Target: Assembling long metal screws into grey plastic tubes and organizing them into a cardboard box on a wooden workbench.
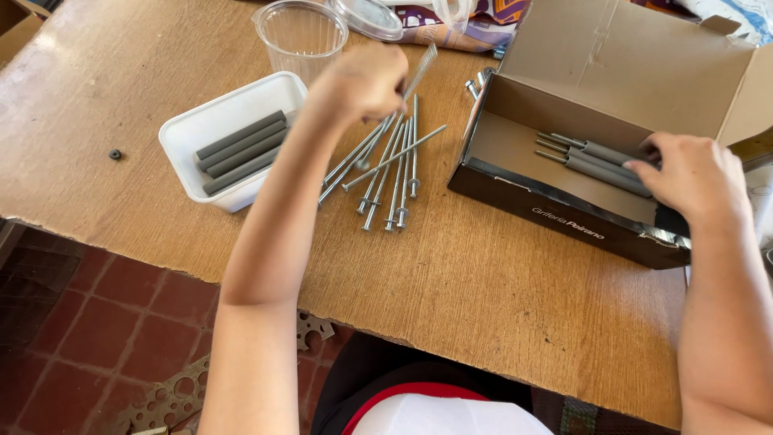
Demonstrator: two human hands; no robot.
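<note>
fingers of left hand (362, 80) clamped on a long bolt (420, 71); right hand (694, 173) fingers rest together on sleeved bolts (600, 163) in box (564, 221); best lifted singly.

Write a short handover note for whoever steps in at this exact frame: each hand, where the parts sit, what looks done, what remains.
Left hand: grip shut on one long bolt, raised above the loose bolt pile on the wooden table.
Right hand: inside the cardboard box, fingers on the sleeved bolts; whether it grips one is unclear.
Done: several bare bolts lie piled, five or so grey sleeves lie in the white tray.
Left: about three sleeved bolts remain in the box.
</note>
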